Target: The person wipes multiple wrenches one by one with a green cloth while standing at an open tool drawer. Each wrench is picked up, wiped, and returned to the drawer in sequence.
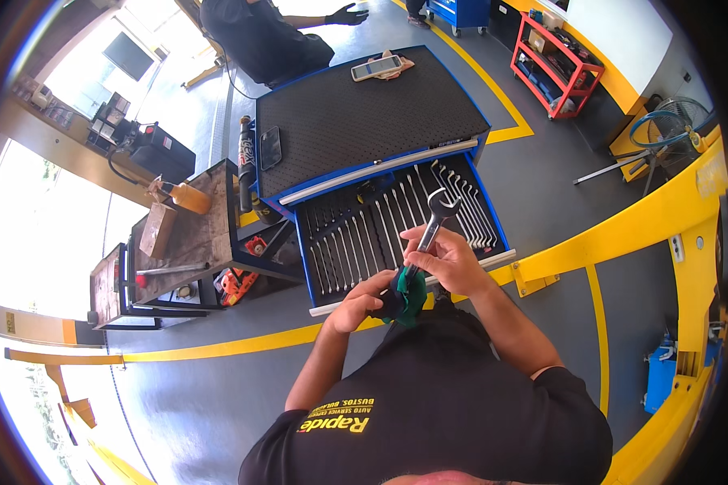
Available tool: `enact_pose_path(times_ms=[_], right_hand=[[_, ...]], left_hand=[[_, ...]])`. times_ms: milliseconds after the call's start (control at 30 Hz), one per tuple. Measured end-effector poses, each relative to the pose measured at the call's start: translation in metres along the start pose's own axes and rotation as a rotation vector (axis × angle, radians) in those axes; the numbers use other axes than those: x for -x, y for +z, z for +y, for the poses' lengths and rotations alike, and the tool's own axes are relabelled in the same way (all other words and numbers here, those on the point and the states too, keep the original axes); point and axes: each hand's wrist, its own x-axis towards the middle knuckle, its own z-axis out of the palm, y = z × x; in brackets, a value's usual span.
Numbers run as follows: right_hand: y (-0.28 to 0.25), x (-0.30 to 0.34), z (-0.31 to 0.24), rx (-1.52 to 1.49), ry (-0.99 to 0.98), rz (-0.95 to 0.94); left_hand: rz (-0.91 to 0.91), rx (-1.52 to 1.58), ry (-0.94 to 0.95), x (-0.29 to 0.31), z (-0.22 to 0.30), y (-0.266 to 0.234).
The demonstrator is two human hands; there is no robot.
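A large combination wrench point(434, 218) is held up in front of me, its open jaw pointing away. My right hand point(453, 260) has its fingers closed round the wrench's shaft. A dark green cloth point(412, 296) wraps the wrench's lower end, and my left hand point(366, 301) grips that cloth. Beyond my hands, a drawer point(332, 305) of the blue tool cabinet stands pulled out. Rows of wrenches point(356, 246) lie in its black liner, with several offset wrenches point(469, 206) at the right side.
On the cabinet's black top point(340, 113) rest a phone point(270, 148) and a handheld device point(377, 68) on a cloth. A cart point(178, 250) at left holds an orange spray bottle point(190, 198). Yellow lift arms point(623, 234) reach in from the right. Another person point(267, 40) stands behind the cabinet.
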Motion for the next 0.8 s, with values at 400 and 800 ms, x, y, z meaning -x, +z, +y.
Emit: enact_pose_path(times_ms=[400,800], right_hand=[[0.009,-0.003,-0.004,-0.104,0.067,-0.038],[0.005,-0.001,0.001,-0.072,0.056,0.003]], left_hand=[[0.023,-0.440,-0.078,0.002,-0.006,-0.015],[0.151,-0.589,0.032,-0.004,-0.011,-0.001]])
